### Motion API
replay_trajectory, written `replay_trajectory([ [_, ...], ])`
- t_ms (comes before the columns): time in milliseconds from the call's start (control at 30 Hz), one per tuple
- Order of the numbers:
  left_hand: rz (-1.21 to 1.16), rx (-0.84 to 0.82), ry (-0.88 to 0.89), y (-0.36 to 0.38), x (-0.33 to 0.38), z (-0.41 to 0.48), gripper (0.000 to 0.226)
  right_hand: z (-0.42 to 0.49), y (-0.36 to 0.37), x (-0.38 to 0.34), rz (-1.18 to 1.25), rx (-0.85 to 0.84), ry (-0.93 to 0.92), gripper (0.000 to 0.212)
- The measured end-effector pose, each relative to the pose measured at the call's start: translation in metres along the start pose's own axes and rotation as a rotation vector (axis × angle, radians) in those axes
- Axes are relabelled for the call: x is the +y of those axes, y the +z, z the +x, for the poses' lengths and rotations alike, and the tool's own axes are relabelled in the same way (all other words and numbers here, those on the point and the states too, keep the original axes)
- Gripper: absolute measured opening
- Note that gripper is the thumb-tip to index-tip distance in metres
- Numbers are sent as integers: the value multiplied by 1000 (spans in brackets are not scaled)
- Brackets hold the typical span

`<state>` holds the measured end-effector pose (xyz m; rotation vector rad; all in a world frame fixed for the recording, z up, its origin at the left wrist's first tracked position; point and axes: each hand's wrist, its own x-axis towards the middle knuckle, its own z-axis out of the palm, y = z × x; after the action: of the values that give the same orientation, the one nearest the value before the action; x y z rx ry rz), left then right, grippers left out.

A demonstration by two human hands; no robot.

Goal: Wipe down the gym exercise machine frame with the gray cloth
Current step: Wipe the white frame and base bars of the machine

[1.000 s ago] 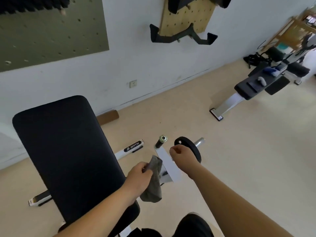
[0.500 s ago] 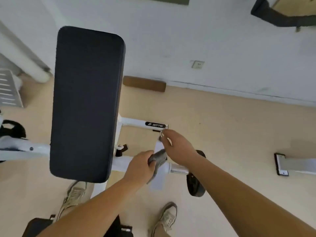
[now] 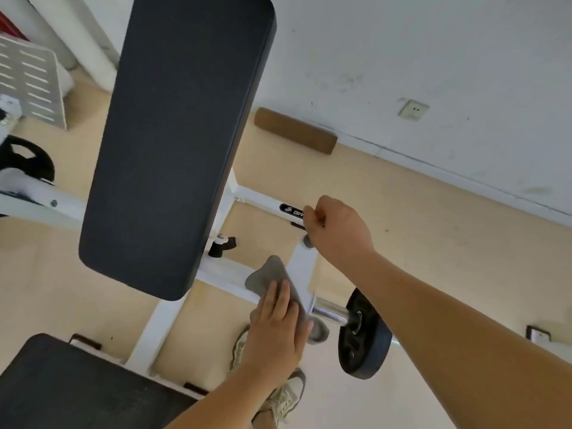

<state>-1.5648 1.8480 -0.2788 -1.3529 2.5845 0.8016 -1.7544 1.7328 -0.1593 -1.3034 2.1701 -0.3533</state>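
1. The gray cloth [image 3: 274, 275] sits on the white frame [image 3: 223, 275], right where the crossbar meets the short upright arm. It's just beside the chrome sleeve [image 3: 329, 313].
2. The left hand [image 3: 275, 331] lies flat on it with straight fingers, pressing the cloth onto the bar rather than gripping it. One corner of the cloth pokes out past the fingertips.
3. The right hand [image 3: 337, 224] is up at the top end of that upright arm, fingers curled in. The inside of the fist is hidden, so I can't tell if it's holding the frame or nothing at all.
4. Room to the left: the crossbar runs straight under the edge of the black back pad [image 3: 179, 134], and a black knob [image 3: 221, 244] sits just beside that edge.
5. Room to the right: the weight plate [image 3: 362, 335] rides on the sleeve, near the cloth. Past it there's open tan floor [image 3: 433, 218] out to the wall.
6. Hidden stuff: the back pad covers most of the frame's middle, and the right hand's knuckles cover half the logo sticker [image 3: 289, 210].
7. Cut off: the seat pad [image 3: 62, 388] runs off the bottom-left corner, and a second plate [image 3: 24, 162] is clipped by the left edge.
8. A shoe [image 3: 288, 394] peeks out beside the left forearm. There's also a gray bit under the sleeve that might be more cloth, hard to say.
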Motion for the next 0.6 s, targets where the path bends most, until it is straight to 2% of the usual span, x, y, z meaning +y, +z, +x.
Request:
replay_trajectory([
  [133,8,-23,-153,6,4,48,86,17,21,-8,-144,116,25,41],
  [200,40,-1,-176,8,7,76,83,23,28,-11,-252,102,-7,36],
  [267,79,-60,-176,4,13,102,75,27,34,-9,-334,51,-13,26],
  [367,180,-94,-143,5,18,123,68,28,40,-5,-335,63,29,41],
  [500,55,93,-157,24,7,67,74,26,43,-4,-414,127,-29,38],
  [600,50,133,-189,44,-3,10,78,24,41,-3,-413,184,-119,27],
])
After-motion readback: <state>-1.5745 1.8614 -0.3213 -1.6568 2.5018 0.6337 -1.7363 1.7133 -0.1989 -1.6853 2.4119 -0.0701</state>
